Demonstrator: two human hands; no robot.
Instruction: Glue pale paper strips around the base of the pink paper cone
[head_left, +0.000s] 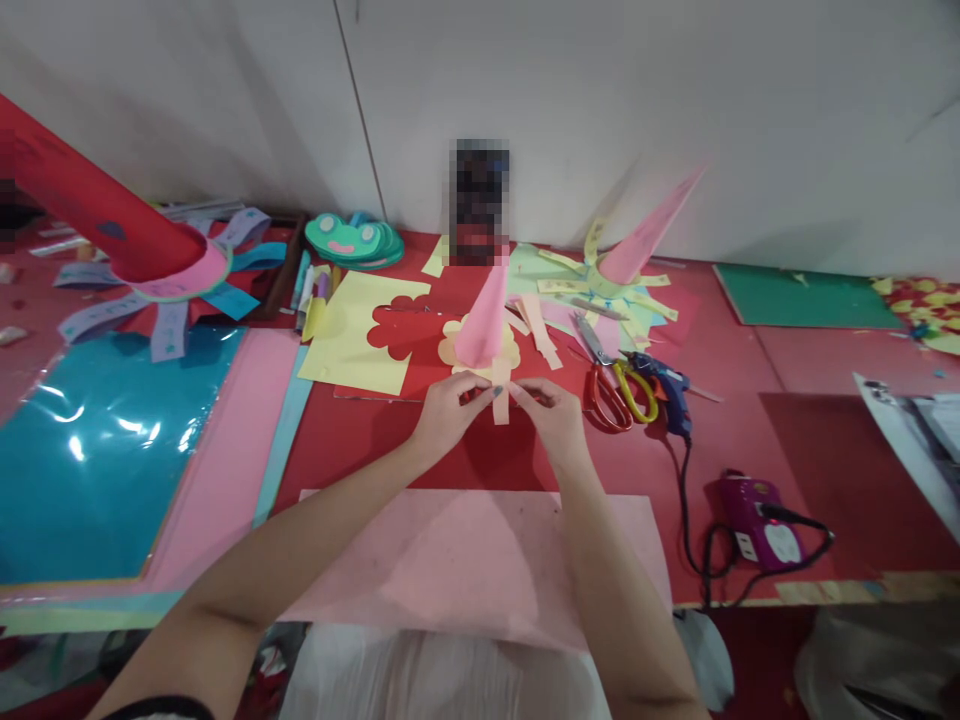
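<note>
Between my two hands is a narrow peach paper strip [501, 408], pinched near its middle and reaching up to the base of a pink paper cone [484, 325]. My left hand [454, 412] grips the strip from the left with thumb and fingers. From the right, my right hand [551, 408] pinches the same strip. The cone stands tilted slightly right on a pale yellow flower-shaped paper base [448, 345]. Just beyond my right hand lie more peach strips [536, 330]. Red paper with scalloped edges [394, 330] lies behind my left hand.
Right of my hands are scissors [611, 385], a blue glue gun [671, 390] and its cord running to a purple power strip [763, 525]. A second pink cone [652, 235] stands behind. Left are a red paper tube [97, 200], markers [315, 300] and blue sheets [97, 460].
</note>
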